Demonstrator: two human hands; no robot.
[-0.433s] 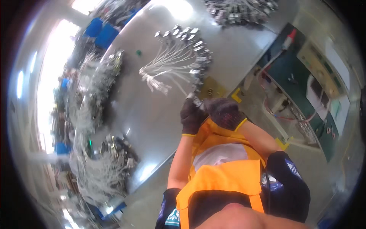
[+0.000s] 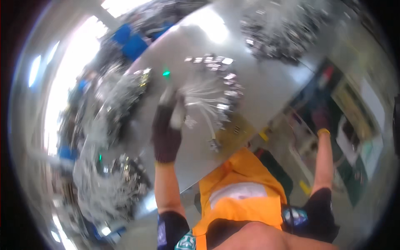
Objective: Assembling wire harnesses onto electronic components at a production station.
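My left hand (image 2: 166, 135), in a dark knit glove, is over the metal table. Its fingers stretch toward the gathered end of a bundle of thin white cables (image 2: 204, 93), thumb apart; blur hides whether they touch it. The cables fan out to silvery connectors (image 2: 232, 89) lying in an arc. One cable ends apart in a connector (image 2: 214, 144) near the table's front edge, beside a yellowish patch (image 2: 237, 129). My right hand (image 2: 321, 118), also gloved, reaches over the dark green side bench, below a blurred red-tipped thing (image 2: 326, 76). Its fingers are smeared by motion.
Heaps of similar cables lie along the table's left side (image 2: 112, 104), at the lower left (image 2: 110, 187) and at the far right (image 2: 283, 31). Blue bins (image 2: 134, 46) stand beyond the left edge. A beige panel device (image 2: 354, 106) sits on the side bench.
My hands, together at the table's front edge before, have parted. The left moved left to the bundle's gathered end, the right went to the side bench. The connector they were at now lies free.
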